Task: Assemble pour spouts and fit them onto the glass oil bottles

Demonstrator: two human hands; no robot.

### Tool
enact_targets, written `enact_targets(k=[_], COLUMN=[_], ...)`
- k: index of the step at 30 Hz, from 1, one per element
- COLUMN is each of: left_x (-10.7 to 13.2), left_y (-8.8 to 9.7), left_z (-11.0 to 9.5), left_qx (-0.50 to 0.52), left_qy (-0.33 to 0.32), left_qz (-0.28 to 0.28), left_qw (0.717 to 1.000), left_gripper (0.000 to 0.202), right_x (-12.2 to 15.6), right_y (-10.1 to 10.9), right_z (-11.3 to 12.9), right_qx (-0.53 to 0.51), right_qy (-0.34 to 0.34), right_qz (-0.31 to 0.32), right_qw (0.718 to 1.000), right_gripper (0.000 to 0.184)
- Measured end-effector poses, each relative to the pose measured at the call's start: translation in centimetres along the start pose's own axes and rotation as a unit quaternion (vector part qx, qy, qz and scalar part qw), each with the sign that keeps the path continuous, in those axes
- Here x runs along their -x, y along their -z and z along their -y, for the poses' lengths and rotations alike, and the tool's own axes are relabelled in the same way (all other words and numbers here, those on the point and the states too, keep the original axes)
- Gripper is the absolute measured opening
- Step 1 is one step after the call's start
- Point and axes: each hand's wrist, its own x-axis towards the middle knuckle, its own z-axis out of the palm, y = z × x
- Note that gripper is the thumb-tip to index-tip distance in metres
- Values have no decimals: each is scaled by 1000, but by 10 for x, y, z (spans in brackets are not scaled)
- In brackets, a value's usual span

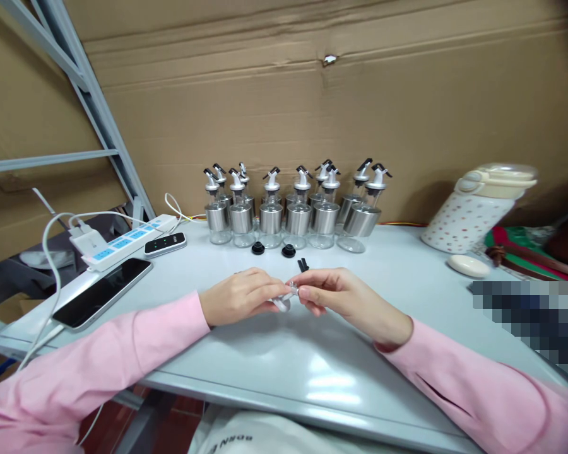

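My left hand [239, 295] and my right hand [334, 293] meet over the middle of the grey table [312, 366], both in pink sleeves. Together they pinch a small white and clear pourer cap [284, 299] between their fingertips. A black lever part [303, 265] sticks up just behind my right fingers. Two black rubber stoppers [258, 248] [288, 251] lie on the table a little beyond the hands. Behind them stands a row of several glass bottles with steel bands and pourer tops [297, 217].
A black phone [103, 292] lies at the left, beside a white power strip [123, 243] with cables and a small black device [165, 243]. A spotted white thermos jug [476, 211] and a white soap-like oval [468, 265] sit at the right. Cardboard forms the back wall.
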Motion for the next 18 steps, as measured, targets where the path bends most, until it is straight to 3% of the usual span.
enact_targets(k=[5, 9, 11, 15, 18], left_x=[-1, 0, -1, -4, -5], left_y=[1, 1, 1, 2, 3], left_z=[-2, -4, -5, -6, -5], left_qx=[-38, -70, -83, -96, -96], left_qy=[-33, 7, -4, -46, -49], left_qz=[5, 28, 14, -5, 0], left_qw=[999, 997, 996, 994, 994], left_gripper=[22, 19, 17, 16, 17], right_x=[1, 1, -1, -3, -4], right_y=[-2, -2, -3, -2, 0], right_z=[4, 4, 3, 0, -1], right_qx=[-10, -15, -22, -5, 20], right_qy=[-9, -16, -32, -65, -46], right_qz=[-6, -16, -20, -52, -89], right_qw=[1000, 1000, 999, 997, 995], right_gripper=[38, 38, 41, 45, 45])
